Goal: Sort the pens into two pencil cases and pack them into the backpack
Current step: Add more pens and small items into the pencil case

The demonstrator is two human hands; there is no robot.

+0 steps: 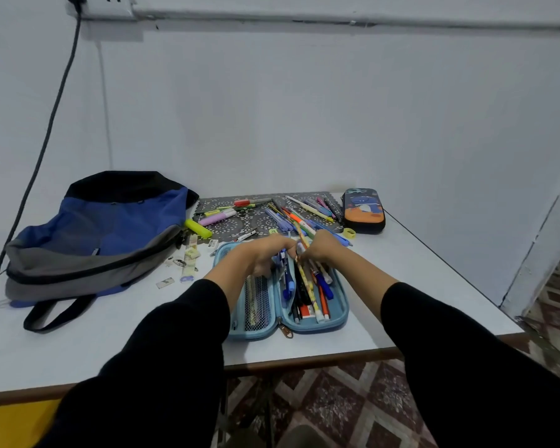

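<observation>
A light blue pencil case (338, 313) lies open flat on the white table, with several pens and pencils in its right half and a mesh pocket in its left half. Over the case's far end, my left hand (265, 253) curls its fingers around blue pens. My right hand (320, 248) pinches a yellow patterned pencil (307, 287) that slants down into the case. More loose pens (291, 213) lie on a dark patterned mat behind. A closed dark pencil case (363, 210) with an orange picture stands at the back right. The blue and grey backpack (91, 234) lies at the left.
Small erasers, a yellow highlighter (198, 228) and bits of stationery lie between the backpack and the open case. A yellow sharpener (349, 233) sits by the dark case. The table's front edge (304, 358) is close below; a black cable hangs on the left wall.
</observation>
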